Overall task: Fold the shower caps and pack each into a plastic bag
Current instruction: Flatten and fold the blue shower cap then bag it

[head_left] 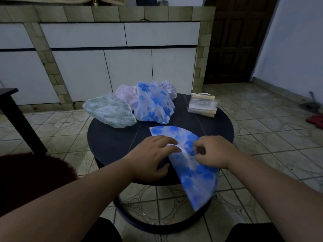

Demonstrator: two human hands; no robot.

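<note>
A home kitchen is showing here; a tiled counter with white cupboard doors is standing behind, patterned floor tiles are spreading below.

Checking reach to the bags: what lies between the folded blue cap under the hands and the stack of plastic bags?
Only bare dark tabletop lies between the folded blue cap and the stack of plastic bags, in the head view.

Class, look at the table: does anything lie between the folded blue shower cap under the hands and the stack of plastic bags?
Nothing visible: bare table separates the folded blue cap from the plastic bags; other caps sit left.
</note>
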